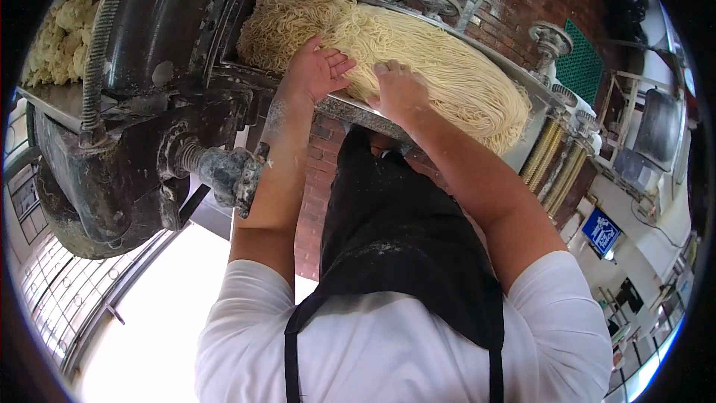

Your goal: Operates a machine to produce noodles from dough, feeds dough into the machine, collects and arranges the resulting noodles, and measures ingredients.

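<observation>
A long heap of pale yellow noodles [442,50] fills a metal trough [531,87] in front of me. Its strands lie tangled at the left end and combed lengthwise towards the right. My left hand [323,71] is at the near side of the tangled part, palm partly turned up, fingers loosely bent and nothing in them. To its right, my right hand [401,92] rests at the near edge of the noodles, back up. Its thumb is apart from its bent fingers, near the trough's front rim [363,112]. The undersides of its fingers are hidden.
A dark, flour-dusted machine [162,28] stands close at left, with crumbly dough [61,28] beyond its ribbed edge. Its threaded knob [229,176] juts beside my left forearm. Brass-coloured grooved rollers [542,148] sit at the trough's right end. A pulley [433,3] is behind.
</observation>
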Action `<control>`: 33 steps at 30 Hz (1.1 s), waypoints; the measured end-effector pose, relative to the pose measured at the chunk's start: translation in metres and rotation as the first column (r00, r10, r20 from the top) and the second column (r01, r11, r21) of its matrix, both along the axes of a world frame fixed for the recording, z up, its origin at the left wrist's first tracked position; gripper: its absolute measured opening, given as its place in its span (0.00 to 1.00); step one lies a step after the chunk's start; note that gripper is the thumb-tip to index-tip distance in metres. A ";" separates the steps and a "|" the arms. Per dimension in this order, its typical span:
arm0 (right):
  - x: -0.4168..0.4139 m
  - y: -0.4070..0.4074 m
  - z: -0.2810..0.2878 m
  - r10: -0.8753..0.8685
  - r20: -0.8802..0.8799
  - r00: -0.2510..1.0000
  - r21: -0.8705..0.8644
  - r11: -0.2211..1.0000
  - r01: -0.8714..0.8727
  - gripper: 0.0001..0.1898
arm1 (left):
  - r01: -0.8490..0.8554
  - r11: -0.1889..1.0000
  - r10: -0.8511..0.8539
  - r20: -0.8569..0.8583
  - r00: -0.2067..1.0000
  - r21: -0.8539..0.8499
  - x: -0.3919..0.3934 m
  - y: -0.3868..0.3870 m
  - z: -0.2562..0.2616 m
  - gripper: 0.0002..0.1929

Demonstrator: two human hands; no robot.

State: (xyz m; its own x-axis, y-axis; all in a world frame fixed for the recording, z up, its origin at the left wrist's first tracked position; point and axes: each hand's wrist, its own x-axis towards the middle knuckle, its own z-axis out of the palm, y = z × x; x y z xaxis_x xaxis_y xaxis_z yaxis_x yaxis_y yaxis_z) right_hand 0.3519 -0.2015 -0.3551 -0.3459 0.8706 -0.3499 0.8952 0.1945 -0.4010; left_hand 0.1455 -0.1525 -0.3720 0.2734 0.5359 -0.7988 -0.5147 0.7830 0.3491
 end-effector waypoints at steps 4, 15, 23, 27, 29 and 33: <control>-0.002 0.017 -0.017 -0.026 0.069 0.997 -0.005 1.000 0.026 0.16 | 0.037 0.999 -0.038 0.008 0.999 0.035 -0.011 -0.005 0.006 0.44; 0.034 0.049 -0.018 -0.247 -0.210 0.946 -0.161 0.963 0.216 0.15 | -0.400 0.915 0.404 0.123 0.906 -0.056 -0.024 -0.081 -0.014 0.44; 0.040 0.045 -0.025 -0.305 -0.347 0.887 -0.164 0.951 0.263 0.15 | -0.396 0.915 0.392 0.058 0.918 0.080 -0.020 -0.089 -0.021 0.42; 0.056 0.030 -0.037 -0.361 -0.452 0.816 -0.152 0.932 0.328 0.14 | -0.326 0.884 0.459 -0.489 0.742 0.335 0.002 -0.038 0.006 0.38; 0.051 0.030 -0.030 -0.341 -0.448 0.826 -0.181 0.940 0.290 0.14 | -0.041 0.979 0.183 -0.762 0.622 0.202 -0.019 -0.013 0.000 0.38; 0.045 0.029 -0.026 -0.314 -0.426 0.849 -0.188 0.948 0.256 0.14 | 0.318 0.401 -0.614 -0.510 -0.602 -0.859 -0.054 0.039 -0.026 0.38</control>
State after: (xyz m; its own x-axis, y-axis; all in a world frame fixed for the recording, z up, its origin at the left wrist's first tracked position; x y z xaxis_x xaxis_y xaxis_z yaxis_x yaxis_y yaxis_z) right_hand 0.3973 -0.1728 -0.3806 -0.2325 0.9162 -0.3265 0.6240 -0.1170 -0.7726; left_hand 0.0919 -0.1131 -0.3980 -0.5788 0.5901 -0.5628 0.8149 0.3930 -0.4260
